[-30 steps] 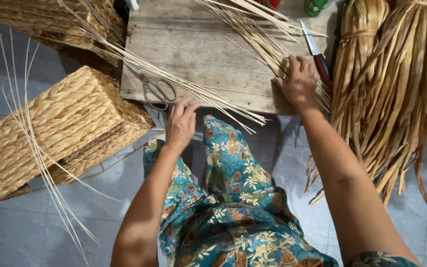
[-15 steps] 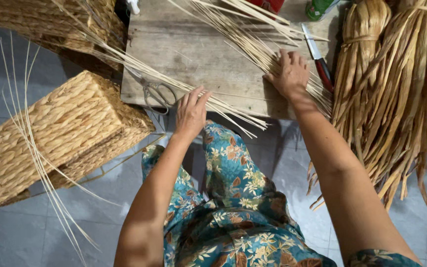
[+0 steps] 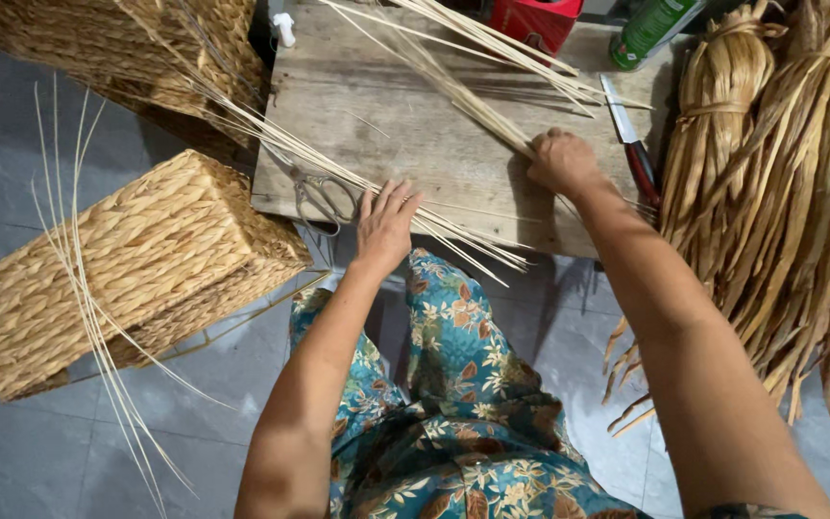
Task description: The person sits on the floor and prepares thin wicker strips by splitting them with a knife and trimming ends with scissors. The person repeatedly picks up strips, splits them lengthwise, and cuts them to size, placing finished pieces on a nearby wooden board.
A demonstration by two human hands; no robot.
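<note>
A low wooden board (image 3: 405, 125) lies in front of me with two bundles of thin pale reed sticks on it. My left hand (image 3: 386, 223) rests open, fingers spread, on the lower bundle of reeds (image 3: 338, 173) near the board's front edge. My right hand (image 3: 561, 161) is closed over the end of the upper reed bundle (image 3: 473, 91) that runs up and left. Metal scissors (image 3: 324, 197) lie just left of my left hand, partly under reeds.
A woven rectangular basket (image 3: 117, 269) sits at the left with loose reeds (image 3: 79, 288) draped over it; another woven basket (image 3: 146, 48) is behind it. Dried leaf bundles (image 3: 780, 192) hang at right. A red-handled knife (image 3: 631, 144), red box (image 3: 535, 19) and green bottle (image 3: 650, 29) sit near the board's far side.
My left hand has moved up from the board's front edge onto the lower reeds with fingers spread. My right hand has slid left along the upper reed bundle, away from the knife.
</note>
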